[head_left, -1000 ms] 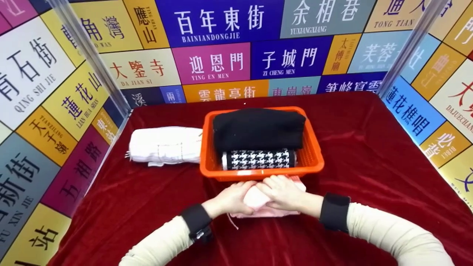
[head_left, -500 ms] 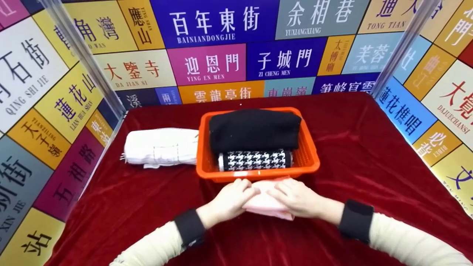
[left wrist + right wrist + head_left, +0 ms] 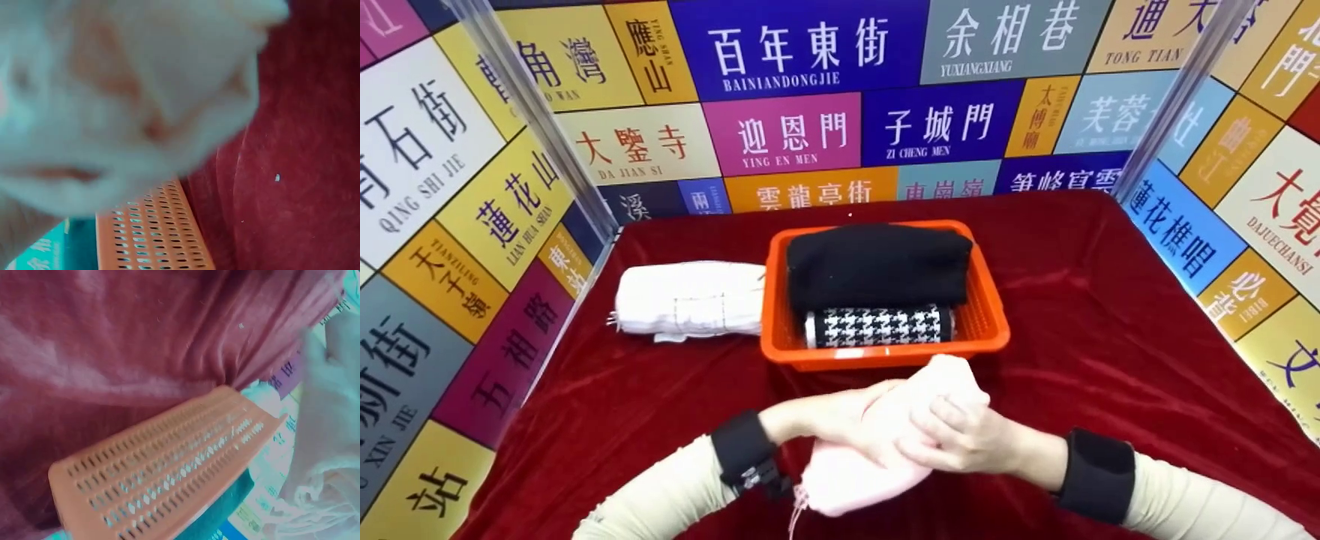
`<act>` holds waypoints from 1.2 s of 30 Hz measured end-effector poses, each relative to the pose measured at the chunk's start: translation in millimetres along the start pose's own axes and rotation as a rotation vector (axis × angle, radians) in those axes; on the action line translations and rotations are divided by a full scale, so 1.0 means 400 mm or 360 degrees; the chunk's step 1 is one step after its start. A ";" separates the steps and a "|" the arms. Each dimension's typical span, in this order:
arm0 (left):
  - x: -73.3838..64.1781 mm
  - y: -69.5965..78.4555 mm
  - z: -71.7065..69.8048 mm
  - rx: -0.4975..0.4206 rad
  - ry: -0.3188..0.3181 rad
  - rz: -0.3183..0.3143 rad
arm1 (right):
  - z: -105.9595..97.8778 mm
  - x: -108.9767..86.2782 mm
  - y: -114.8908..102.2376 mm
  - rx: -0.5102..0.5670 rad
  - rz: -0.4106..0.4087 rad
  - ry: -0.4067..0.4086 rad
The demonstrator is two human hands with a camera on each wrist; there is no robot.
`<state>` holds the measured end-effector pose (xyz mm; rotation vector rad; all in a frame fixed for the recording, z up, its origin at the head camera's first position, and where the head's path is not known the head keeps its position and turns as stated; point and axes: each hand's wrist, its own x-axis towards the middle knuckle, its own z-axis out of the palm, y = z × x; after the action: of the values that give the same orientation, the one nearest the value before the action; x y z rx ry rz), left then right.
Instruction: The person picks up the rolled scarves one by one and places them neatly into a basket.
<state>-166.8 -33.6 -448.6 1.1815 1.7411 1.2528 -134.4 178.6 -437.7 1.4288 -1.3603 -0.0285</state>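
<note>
A pale pink rolled cloth (image 3: 859, 484), with a fringe of threads at its lower left end, is held aslant in front of the basket in the head view. My left hand (image 3: 836, 412) grips its left side, and some of those fingers are hidden. Curled fingers of my right hand (image 3: 960, 439) hold the roll from the right, below its upper end. Threads of the fringe (image 3: 309, 500) show at the right of the right wrist view. Blur covers the cloth and hand in the left wrist view.
Just beyond the hands stands an orange slotted basket (image 3: 885, 358) holding a folded black cloth (image 3: 877, 262) and a black-and-white houndstooth roll (image 3: 881, 326). A white fringed cloth roll (image 3: 690, 296) lies against its left side. Dark red velvet (image 3: 1080, 330) covers the table, with sign-printed walls around.
The pink roll, earlier lying crosswise by the basket's front, is now raised and tilted, its fringed end nearer me. My left hand has shifted nearer to me along it.
</note>
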 end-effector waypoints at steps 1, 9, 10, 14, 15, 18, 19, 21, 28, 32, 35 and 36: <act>-0.002 -0.005 -0.002 -0.0130 -0.0063 0.0015 | 0.001 -0.004 0.002 -0.0018 0.0024 0.0011; -0.042 -0.030 -0.018 -0.0168 -0.0084 0.0053 | -0.004 -0.033 0.016 0.0173 0.0288 -0.0224; -0.046 -0.024 -0.020 -0.0026 -0.0037 0.0017 | -0.008 -0.035 0.015 0.0274 0.0332 -0.0311; -0.046 0.008 -0.010 0.0725 0.0063 -0.0205 | -0.020 -0.044 0.000 0.0568 0.0463 -0.0651; -0.039 0.015 -0.002 0.0918 0.0061 -0.0237 | -0.021 -0.049 -0.005 0.0606 0.0492 -0.0735; -0.014 0.019 0.024 0.1480 0.0125 -0.0299 | -0.008 -0.079 -0.019 0.0653 0.0592 -0.0867; -0.007 0.014 0.033 0.1647 0.0178 -0.0315 | 0.002 -0.093 -0.023 0.0658 0.0638 -0.0878; 0.002 -0.007 0.046 0.1921 0.0324 -0.0335 | 0.024 -0.125 -0.034 0.0641 0.0747 -0.0891; -0.041 -0.106 0.065 0.1622 0.0644 -0.0547 | 0.077 -0.222 -0.087 0.0695 0.0986 -0.0879; -0.085 -0.119 0.063 0.1079 0.0731 -0.0817 | 0.069 -0.251 -0.092 0.0964 0.1265 -0.0953; -0.092 -0.117 0.058 0.0563 0.0779 -0.0853 | 0.073 -0.261 -0.083 0.1087 0.1390 -0.0904; -0.090 -0.114 0.057 0.0405 0.0800 -0.0849 | 0.076 -0.259 -0.080 0.1098 0.1397 -0.0866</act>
<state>-146.4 -65.4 -498.5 0.4711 2.4349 1.0661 -167.4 223.3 -535.8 1.2623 -2.5268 0.7308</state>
